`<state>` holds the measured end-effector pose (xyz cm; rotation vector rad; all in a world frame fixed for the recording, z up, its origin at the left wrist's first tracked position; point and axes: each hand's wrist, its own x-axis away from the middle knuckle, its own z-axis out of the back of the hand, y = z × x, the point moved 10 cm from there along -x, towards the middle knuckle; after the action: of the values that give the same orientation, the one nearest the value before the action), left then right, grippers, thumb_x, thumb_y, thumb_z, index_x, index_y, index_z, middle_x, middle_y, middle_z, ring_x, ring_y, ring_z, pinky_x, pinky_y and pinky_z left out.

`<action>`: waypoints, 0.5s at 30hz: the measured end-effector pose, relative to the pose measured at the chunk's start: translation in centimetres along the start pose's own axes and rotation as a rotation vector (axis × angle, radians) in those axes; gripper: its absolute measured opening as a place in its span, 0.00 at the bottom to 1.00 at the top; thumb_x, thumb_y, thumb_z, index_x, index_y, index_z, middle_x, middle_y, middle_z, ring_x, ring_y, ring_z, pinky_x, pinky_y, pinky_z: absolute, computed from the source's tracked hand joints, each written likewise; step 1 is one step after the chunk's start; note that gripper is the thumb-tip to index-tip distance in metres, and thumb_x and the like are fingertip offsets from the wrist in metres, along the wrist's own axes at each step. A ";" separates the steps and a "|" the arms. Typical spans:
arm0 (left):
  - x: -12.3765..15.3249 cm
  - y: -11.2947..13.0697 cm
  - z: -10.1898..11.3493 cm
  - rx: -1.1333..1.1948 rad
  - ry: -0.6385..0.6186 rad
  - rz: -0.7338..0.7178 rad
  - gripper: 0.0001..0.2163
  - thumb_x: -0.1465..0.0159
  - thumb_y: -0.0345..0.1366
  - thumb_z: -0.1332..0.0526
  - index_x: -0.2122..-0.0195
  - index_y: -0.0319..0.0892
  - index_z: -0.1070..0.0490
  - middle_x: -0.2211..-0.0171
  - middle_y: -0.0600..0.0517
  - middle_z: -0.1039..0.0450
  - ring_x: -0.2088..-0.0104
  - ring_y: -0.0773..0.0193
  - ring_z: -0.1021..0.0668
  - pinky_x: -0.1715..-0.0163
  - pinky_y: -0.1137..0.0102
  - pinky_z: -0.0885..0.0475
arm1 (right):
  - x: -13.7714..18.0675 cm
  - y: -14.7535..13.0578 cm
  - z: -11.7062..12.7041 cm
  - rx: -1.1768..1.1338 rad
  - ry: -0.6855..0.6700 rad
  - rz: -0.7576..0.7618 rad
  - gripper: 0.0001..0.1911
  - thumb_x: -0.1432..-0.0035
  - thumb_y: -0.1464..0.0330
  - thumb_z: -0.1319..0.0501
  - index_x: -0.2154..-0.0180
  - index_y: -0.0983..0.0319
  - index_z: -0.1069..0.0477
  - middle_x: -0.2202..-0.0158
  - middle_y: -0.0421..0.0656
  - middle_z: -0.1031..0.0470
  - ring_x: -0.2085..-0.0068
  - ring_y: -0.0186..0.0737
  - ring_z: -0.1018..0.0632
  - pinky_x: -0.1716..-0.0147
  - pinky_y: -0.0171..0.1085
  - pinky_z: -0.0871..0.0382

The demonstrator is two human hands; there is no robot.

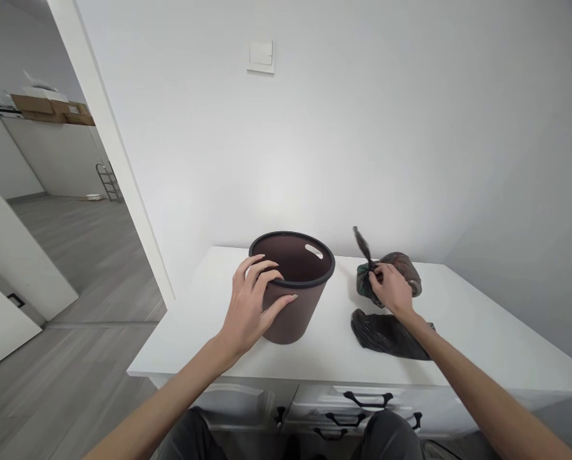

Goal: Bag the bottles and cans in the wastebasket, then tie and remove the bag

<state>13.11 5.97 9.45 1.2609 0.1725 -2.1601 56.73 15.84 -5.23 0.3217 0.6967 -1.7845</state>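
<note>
A brown trash bin with a black rim and a handle slot stands upright on the white cabinet top. My left hand grips its near left rim, fingers over the edge and thumb against the outer wall. To the right, my right hand is closed around the gathered neck of a filled dark garbage bag, whose twisted end sticks up above my fingers. The bag's contents cannot be made out. Closer to me, a crumpled black plastic bag lies flat, partly under my right forearm.
The white cabinet top meets the wall at the back; below its front edge are drawers with black handles. A light switch is on the wall. At left, a doorway opens to a room with cardboard boxes and a small ladder.
</note>
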 end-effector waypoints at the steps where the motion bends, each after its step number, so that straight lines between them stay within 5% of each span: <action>1: -0.1 -0.1 -0.1 -0.005 0.013 -0.001 0.14 0.28 0.42 0.32 0.46 0.48 0.31 0.42 0.46 0.25 0.30 0.46 0.33 0.33 0.46 0.32 | 0.5 -1.0 -0.6 0.043 -0.034 -0.007 0.17 0.28 0.59 0.47 0.52 0.60 0.24 0.42 0.52 0.23 0.48 0.51 0.20 0.53 0.44 0.29; 5: -0.5 0.0 -0.3 -0.021 0.065 0.001 0.14 0.28 0.40 0.32 0.46 0.48 0.32 0.42 0.45 0.25 0.31 0.46 0.32 0.33 0.46 0.31 | 1.9 -4.7 -2.5 0.182 -0.167 -0.048 0.17 0.26 0.61 0.47 0.51 0.62 0.24 0.43 0.52 0.24 0.56 0.48 0.18 0.59 0.43 0.28; 10: -0.4 -0.4 -0.7 -0.016 0.018 0.012 0.16 0.28 0.41 0.33 0.42 0.50 0.32 0.35 0.45 0.28 0.27 0.47 0.36 0.30 0.45 0.34 | 2.9 -7.3 -3.1 0.212 -0.315 -0.119 0.18 0.26 0.63 0.48 0.46 0.64 0.24 0.41 0.56 0.26 0.52 0.51 0.17 0.55 0.45 0.26; 15: 2.5 -2.9 0.0 0.033 -0.030 0.131 0.32 0.27 0.43 0.35 0.26 0.53 0.47 0.20 0.43 0.54 0.21 0.46 0.47 0.26 0.43 0.39 | 4.9 -9.6 1.0 0.037 -0.137 0.027 0.24 0.28 0.62 0.47 0.37 0.63 0.30 0.31 0.59 0.34 0.39 0.57 0.23 0.46 0.49 0.26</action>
<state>10.58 7.17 6.87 1.2228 0.0407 -2.0763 46.26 13.26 -4.28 0.2299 0.5603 -1.7775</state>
